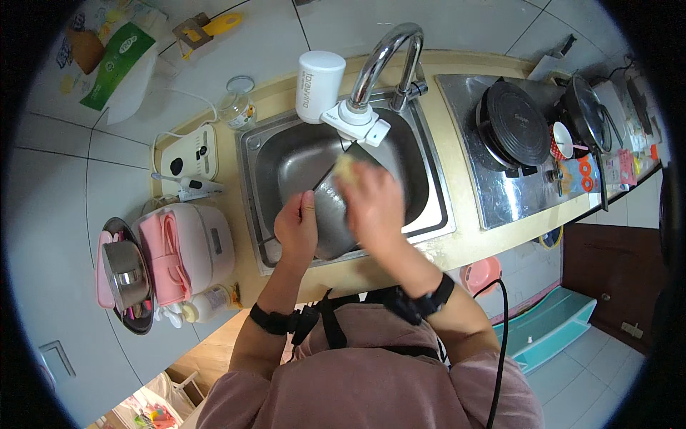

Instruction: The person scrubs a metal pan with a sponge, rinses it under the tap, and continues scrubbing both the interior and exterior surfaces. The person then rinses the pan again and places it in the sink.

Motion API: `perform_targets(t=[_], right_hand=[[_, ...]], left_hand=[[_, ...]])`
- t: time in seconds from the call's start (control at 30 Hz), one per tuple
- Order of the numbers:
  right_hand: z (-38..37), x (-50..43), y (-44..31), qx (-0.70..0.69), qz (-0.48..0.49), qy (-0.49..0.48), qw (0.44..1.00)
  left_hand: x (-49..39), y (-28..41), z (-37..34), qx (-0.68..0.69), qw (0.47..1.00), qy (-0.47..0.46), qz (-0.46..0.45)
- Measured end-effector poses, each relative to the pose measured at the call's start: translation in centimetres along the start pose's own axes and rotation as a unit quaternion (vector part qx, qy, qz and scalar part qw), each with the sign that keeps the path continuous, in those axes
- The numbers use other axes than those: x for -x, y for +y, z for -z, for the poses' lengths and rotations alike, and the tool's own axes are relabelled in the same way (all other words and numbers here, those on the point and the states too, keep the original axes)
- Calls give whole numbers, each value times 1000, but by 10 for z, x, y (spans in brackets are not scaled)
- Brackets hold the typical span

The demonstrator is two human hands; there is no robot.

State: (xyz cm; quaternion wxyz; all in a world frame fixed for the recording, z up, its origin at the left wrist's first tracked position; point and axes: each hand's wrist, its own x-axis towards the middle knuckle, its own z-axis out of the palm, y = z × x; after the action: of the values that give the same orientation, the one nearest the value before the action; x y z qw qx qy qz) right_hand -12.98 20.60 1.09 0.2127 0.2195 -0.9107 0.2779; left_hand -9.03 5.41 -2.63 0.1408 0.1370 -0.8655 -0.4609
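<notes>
Over the steel sink [268,155], my left hand [298,224] grips the edge of a dark grey metal pan or pot [330,214], which is tilted on its side. My right hand [372,201], blurred, presses a yellowish sponge or scouring cloth [345,166] against the pan's surface. The pan's handle and far side are partly hidden by my right hand. Just above them are the chrome faucet [370,67] and its white water filter [320,86]; no running water can be made out.
Left of the sink stand a glass jar [237,111], a white appliance [209,236] with a pink cloth [165,257], and a steel pot [126,273]. To the right, a stove [496,195] carries a black lidded pan [519,123], a wok with a glass lid [584,115] and a red dotted cup [561,140].
</notes>
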Motion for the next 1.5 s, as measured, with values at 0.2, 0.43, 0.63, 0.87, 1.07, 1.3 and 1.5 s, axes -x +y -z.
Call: perform_targets(t=[0.2,0.43,0.63,0.87,1.07,1.3,1.5], right_hand=[[8,-6,26,-16,-139,5,990],[17,17,16,-110,29,-32,993],[-2,15,60,-216,-199,10,956],[-9,17,45,25,69,-14,997],[-19,12,49,-112,-116,45,986],[-21,3,37,-136,-77,-30,987],[-23,-2,24,-142,49,-111,982]], left_hand=[[-2,10,-6,-11,1000,-5,-1],[-8,11,-33,-2,999,38,-20],[-8,5,-41,-25,999,44,-4],[-9,9,-54,18,997,74,-23],[-14,-3,-31,44,996,72,2],[-14,-19,-22,37,998,53,3],[-14,-28,-16,150,982,79,80]])
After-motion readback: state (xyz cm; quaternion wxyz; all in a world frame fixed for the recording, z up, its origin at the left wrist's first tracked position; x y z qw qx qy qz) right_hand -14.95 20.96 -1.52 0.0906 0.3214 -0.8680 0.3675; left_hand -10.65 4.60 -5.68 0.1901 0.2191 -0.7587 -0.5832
